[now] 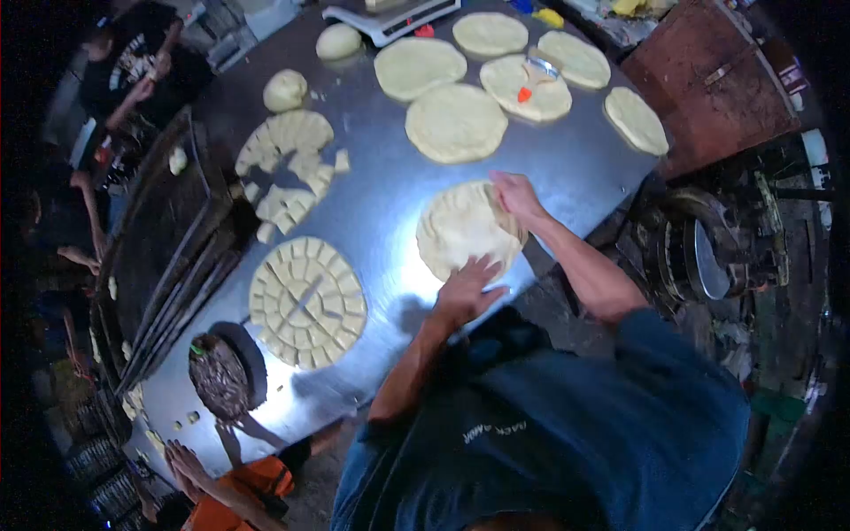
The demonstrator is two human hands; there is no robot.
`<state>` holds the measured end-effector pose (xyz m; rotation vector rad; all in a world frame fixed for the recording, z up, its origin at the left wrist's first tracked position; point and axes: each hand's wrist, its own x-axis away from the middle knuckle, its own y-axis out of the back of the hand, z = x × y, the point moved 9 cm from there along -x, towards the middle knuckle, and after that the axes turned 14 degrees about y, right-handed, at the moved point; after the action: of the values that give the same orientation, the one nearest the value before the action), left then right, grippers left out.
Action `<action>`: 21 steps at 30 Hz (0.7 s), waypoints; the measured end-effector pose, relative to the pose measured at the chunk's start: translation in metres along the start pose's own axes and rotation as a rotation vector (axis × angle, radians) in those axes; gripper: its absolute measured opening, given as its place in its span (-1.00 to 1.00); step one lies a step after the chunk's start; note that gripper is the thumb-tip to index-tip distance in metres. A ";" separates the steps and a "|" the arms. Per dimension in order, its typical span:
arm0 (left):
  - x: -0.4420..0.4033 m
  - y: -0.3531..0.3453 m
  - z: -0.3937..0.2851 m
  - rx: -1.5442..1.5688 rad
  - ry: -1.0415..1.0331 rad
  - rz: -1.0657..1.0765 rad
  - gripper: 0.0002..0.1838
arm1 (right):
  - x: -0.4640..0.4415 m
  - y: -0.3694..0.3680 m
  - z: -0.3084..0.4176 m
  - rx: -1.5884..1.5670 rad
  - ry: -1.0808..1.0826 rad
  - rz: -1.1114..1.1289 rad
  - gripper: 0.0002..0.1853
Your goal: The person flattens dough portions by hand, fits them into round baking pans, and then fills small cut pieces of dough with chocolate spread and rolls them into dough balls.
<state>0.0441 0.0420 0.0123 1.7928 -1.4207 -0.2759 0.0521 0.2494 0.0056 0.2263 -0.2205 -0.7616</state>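
A round, flattened dough disc (460,232) with an uneven, dented rim lies near the table's front edge. My left hand (469,290) rests on its near side, fingers spread and palm down. At the far right rim, my right hand (519,196) has its fingers closed on the edge of the same dough. Left of them lies a dough round cut into many small pieces (307,303). Beyond my hands are several uncut dough discs (456,124), one of them with a metal-and-orange tool (534,78) on top.
The metal table (381,199) holds more cut dough (288,159), dough balls (338,42), a scale (390,22) and a dark, textured round item (219,377). Long dark bars (181,296) lie left. Another person's hands (186,469) are at the lower left; people stand at the upper left.
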 end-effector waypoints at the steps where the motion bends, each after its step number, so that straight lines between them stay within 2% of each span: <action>1: -0.018 0.010 0.017 0.358 0.148 0.155 -0.38 | -0.006 0.021 0.015 0.132 0.053 -0.100 -0.51; 2: -0.031 0.045 0.025 0.314 0.222 -0.077 -0.45 | -0.012 0.021 0.016 0.133 0.074 -0.103 -0.51; 3: -0.038 0.076 0.032 0.269 0.303 -0.297 -0.51 | -0.011 0.025 0.026 0.400 0.233 -0.193 -0.54; 4: -0.049 0.108 0.024 0.043 0.189 -0.645 -0.56 | -0.009 0.023 0.035 0.670 0.396 -0.288 -0.57; 5: -0.051 0.119 0.014 -0.188 0.066 -0.980 -0.60 | -0.008 0.007 0.015 0.669 0.370 -0.201 -0.54; 6: -0.059 0.108 0.020 -0.184 0.060 -0.973 -0.60 | 0.005 -0.007 0.010 0.734 0.337 -0.132 -0.53; 8: -0.101 0.086 0.033 0.037 0.149 -0.483 -0.67 | 0.011 -0.001 0.018 0.796 0.308 -0.096 -0.52; 9: -0.105 0.092 0.032 0.030 0.124 -0.476 -0.67 | 0.015 0.019 0.016 0.629 0.253 -0.093 -0.52; 10: -0.102 0.112 0.025 0.168 0.139 -0.368 -0.68 | 0.021 0.037 0.013 0.458 0.202 -0.093 -0.52; 11: -0.100 0.128 0.015 0.307 0.159 -0.260 -0.69 | 0.013 0.058 0.006 0.259 0.248 -0.152 -0.58; 12: -0.097 0.150 -0.002 0.482 0.047 -0.322 -0.69 | 0.018 0.074 0.033 0.207 0.264 -0.149 -0.60; 13: -0.096 0.161 -0.023 0.481 0.046 -0.305 -0.69 | 0.031 0.088 0.073 0.154 0.272 -0.140 -0.62; 14: -0.092 0.182 -0.055 0.463 -0.045 -0.349 -0.70 | 0.035 0.102 0.093 0.153 0.266 -0.146 -0.62; 15: -0.087 0.198 -0.078 0.442 -0.138 -0.398 -0.70 | 0.038 0.114 0.127 0.242 0.439 -0.161 -0.66; 16: -0.087 0.199 -0.089 0.441 -0.139 -0.394 -0.70 | 0.045 0.122 0.149 0.331 0.611 -0.173 -0.68; 17: -0.087 0.194 -0.102 0.407 -0.172 -0.363 -0.73 | 0.047 0.129 0.147 0.330 0.604 -0.172 -0.68; 19: -0.093 0.169 -0.092 0.376 -0.196 -0.318 -0.74 | 0.055 0.128 0.135 0.588 0.595 -0.012 -0.71; 21: -0.089 0.083 -0.070 -0.087 -0.545 -0.115 -0.80 | 0.068 0.128 0.086 0.629 0.624 0.031 -0.73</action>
<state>-0.0026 0.1503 0.0883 1.8055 -1.6371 -0.9295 0.1599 0.2805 0.1318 1.0351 0.1390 -0.5397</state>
